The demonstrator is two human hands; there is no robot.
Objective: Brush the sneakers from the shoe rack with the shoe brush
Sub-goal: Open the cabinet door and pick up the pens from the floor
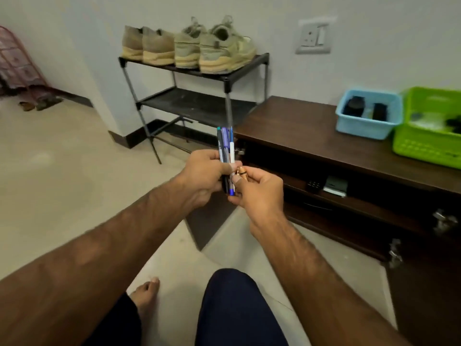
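Four sneakers [189, 46] sit heel-out in a row on the top shelf of the shoe rack [194, 103], upper middle of the frame, and no brushing has begun. Both my hands are taken up at centre frame. My left hand [207, 176] grips a bunch of pens [225, 151] upright, and my right hand [259, 193] pinches a small copper-topped battery [242, 172] just beside them, the two hands close together.

As I judge it, these should go down first, perhaps on the brown cabinet [299, 123] at right. That frees one hand to steady a shoe and the other to brush.

I cannot pick out a shoe brush. Dark things lie in the blue basket [364, 131] at upper right, too blurred to name, with a green basket [424, 148] right beside it.

Around me are a pale floor [62, 171], a white wall with a socket plate [313, 36], and the cabinet front standing open
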